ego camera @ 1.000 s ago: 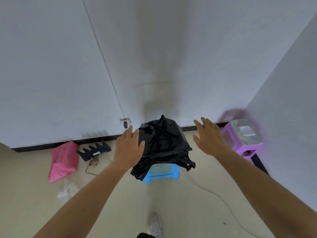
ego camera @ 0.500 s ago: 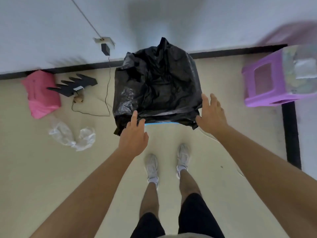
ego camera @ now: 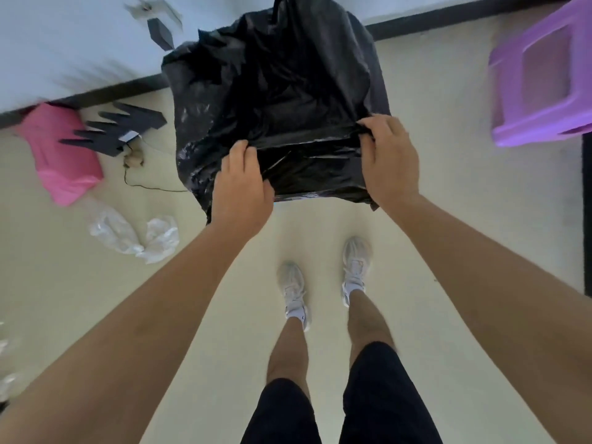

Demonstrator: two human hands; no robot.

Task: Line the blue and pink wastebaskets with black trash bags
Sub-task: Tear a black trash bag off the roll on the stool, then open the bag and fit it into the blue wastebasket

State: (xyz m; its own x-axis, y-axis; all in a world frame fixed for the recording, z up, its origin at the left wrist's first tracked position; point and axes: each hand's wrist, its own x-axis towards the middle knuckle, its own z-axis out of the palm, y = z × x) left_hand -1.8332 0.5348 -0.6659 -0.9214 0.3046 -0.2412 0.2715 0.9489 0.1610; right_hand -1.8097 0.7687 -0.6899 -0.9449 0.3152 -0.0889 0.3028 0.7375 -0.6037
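Observation:
A black trash bag (ego camera: 275, 91) is draped over the blue wastebasket, which it hides completely in this view. My left hand (ego camera: 240, 190) pinches the near edge of the bag at its left side. My right hand (ego camera: 389, 161) grips the same near edge at its right side, so the bag's rim is stretched between them. A pink object (ego camera: 61, 152), possibly the pink wastebasket, lies on its side on the floor at the left by the wall.
A purple plastic stool (ego camera: 541, 81) stands at the right. A black jagged piece (ego camera: 112, 128) and a thin cable (ego camera: 144, 184) lie left of the bag. Crumpled clear plastic (ego camera: 134, 232) lies on the floor. My feet (ego camera: 323, 277) stand just below the bag.
The view tipped down and closer to the bag. Both hands went from open and hovering beside the bag to gripping its near edge. The blue rim is now covered.

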